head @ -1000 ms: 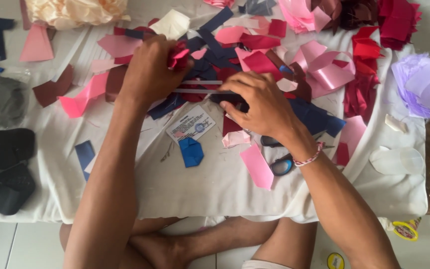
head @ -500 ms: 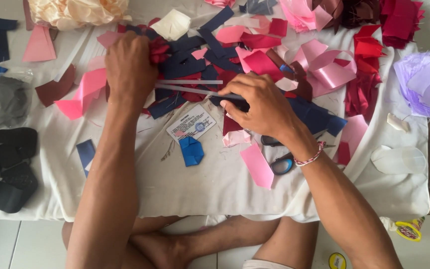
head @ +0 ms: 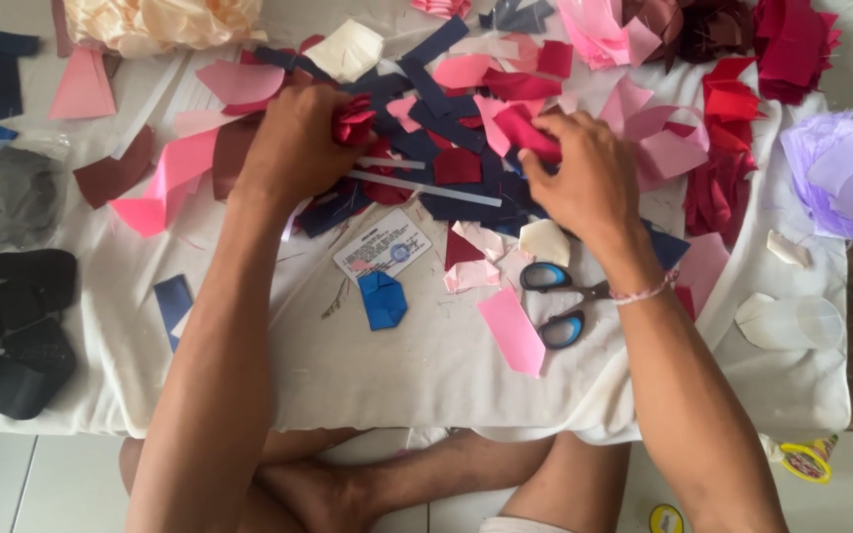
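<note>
Our left hand pinches a red fabric rosette above the white card; our right hand grips red scraps — fingertips buried. Scissors lie right of the card, blades hidden.

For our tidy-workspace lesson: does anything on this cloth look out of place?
Yes. A printed card lies among the fabric scraps, and the scissors sit partly under the right wrist, close to the arm.
</note>
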